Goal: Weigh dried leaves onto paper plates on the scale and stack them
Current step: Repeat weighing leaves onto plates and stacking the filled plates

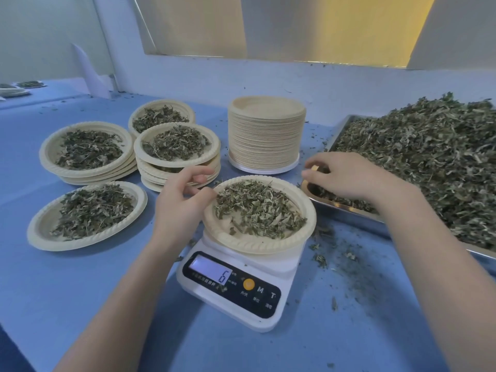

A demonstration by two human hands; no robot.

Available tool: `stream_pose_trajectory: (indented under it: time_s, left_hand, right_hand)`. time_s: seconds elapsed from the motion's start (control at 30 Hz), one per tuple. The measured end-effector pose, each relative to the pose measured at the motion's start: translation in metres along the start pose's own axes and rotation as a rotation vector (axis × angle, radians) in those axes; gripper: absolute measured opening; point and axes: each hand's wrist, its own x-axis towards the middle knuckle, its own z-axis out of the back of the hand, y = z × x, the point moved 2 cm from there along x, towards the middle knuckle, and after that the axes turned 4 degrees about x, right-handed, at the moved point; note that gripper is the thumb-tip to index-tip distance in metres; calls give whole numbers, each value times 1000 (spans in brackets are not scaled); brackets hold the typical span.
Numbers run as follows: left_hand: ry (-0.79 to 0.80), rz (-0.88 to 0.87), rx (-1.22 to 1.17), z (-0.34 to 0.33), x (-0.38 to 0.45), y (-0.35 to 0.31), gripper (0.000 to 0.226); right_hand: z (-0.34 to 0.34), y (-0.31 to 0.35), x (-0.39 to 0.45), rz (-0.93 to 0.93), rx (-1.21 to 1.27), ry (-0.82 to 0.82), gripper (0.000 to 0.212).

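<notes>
A white digital scale (pixel 236 288) sits at the table's centre, its display showing 6. On it rests a paper plate (pixel 268 244) with a loose heap of dried leaves (pixel 257 208). My left hand (pixel 179 202) touches the plate's left rim, thumb at the edge, fingers loosely curled above it. My right hand (pixel 349 175) reaches into the near corner of the metal tray (pixel 346 208), fingers curled down among the leaves; whether it holds any is hidden. The tray is piled high with dried leaves (pixel 429 162).
Stacks of filled plates stand at the left (pixel 86 154) and centre left (pixel 177 149), another behind (pixel 161 116), and a single filled plate (pixel 86 216) lies in front. A tall stack of empty plates (pixel 265 135) stands behind the scale. Leaf crumbs (pixel 335 251) litter the blue table.
</notes>
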Motion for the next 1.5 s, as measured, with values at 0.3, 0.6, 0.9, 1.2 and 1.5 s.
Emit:
stream_pose_trajectory:
  time_s: [0.3,0.6,0.9,1.2,1.5]
  left_hand:
    - [111,71,12,-5,3,11,29]
    - [130,165,-46,-12,-1,10,33]
    - [-297,169,7,82,0,7,16]
    - [-557,305,277,176,-7,53,21]
    - [-435,313,597,166,7,84,33]
  right_hand:
    - [-2,8,-27,143,225,635,134]
    - [-12,22,-19,238,247,450,143]
    - [-39,109,2,348,646,266,125]
    - [-91,234,31,538,381,112,68]
    - [-119,239,51,452,152,163,71]
